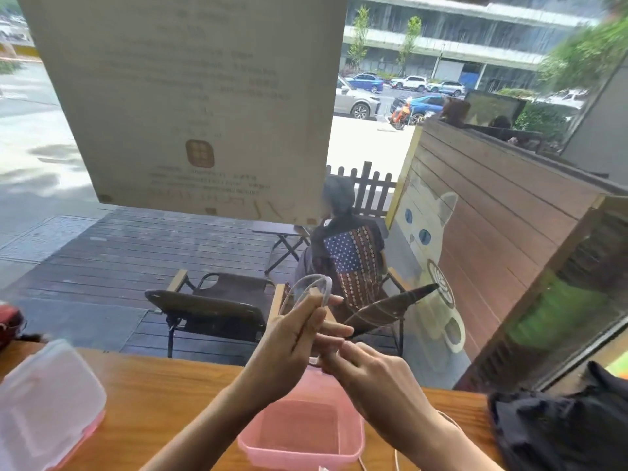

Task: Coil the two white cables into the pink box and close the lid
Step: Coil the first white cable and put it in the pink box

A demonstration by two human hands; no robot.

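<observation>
Left hand (pixel 299 338) pinching looped cable (pixel 312 283), thin, white, blurred, raised above box (pixel 302 447). Right hand (pixel 370 372) closed on cable's lower end just beside left. Second cable (pixel 396 457) trailing on bench (pixel 163 396) right of box. Box pink, translucent, open. Lid (pixel 47 402) clear, pink-edged, far left on bench. Poster (pixel 190 96) text on window unreadable.

Both hands are raised above an open pink box (pixel 302 436) on a wooden table (pixel 163 396). The left hand (pixel 292 348) pinches a looped white cable (pixel 314 287), and the right hand (pixel 370 372) grips its lower end. A second cable (pixel 396 455) lies right of the box. The lid (pixel 47 402) rests at far left, a black bag (pixel 560 426) at right.
</observation>
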